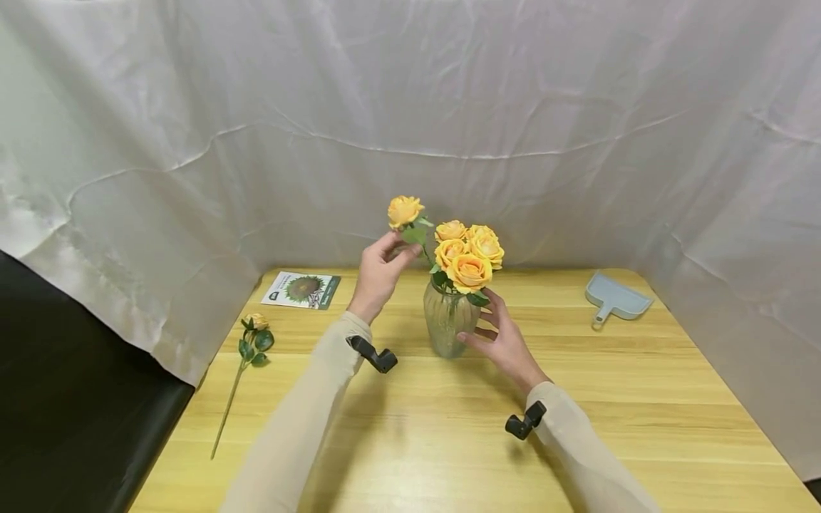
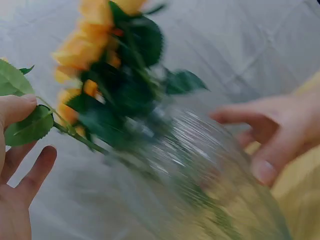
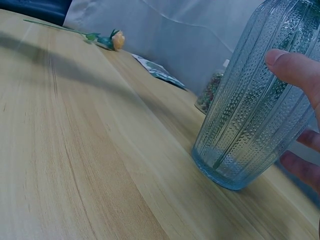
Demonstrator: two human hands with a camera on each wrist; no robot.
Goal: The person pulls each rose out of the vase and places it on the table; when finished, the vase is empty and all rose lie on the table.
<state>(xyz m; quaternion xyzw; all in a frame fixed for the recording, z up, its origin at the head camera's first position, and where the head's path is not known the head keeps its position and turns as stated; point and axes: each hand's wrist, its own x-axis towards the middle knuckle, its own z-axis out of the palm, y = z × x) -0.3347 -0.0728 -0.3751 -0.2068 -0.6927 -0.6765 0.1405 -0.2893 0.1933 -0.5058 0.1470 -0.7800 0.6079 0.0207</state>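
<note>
A ribbed, clear glass vase (image 1: pixel 441 324) stands on the wooden table with several yellow roses (image 1: pixel 470 272) bunched in its mouth. To its left, my left hand (image 1: pixel 377 274) pinches another yellow rose (image 1: pixel 405 211) by its leafy upper stem, below the bloom. That rose's stem (image 2: pixel 82 140) slants down to the vase's rim in the left wrist view. My right hand (image 1: pixel 507 345) holds the vase from the right, its thumb (image 3: pixel 287 65) against the near side and the other fingers around the back. Blur softens the blooms in the left wrist view.
A single yellow rose (image 1: pixel 256 338) lies at the table's left side. Behind it is a printed card with a flower picture (image 1: pixel 301 289). A grey-blue dustpan (image 1: pixel 617 298) lies at the back right. In the right wrist view, a small jar (image 3: pixel 210 92) stands behind the vase.
</note>
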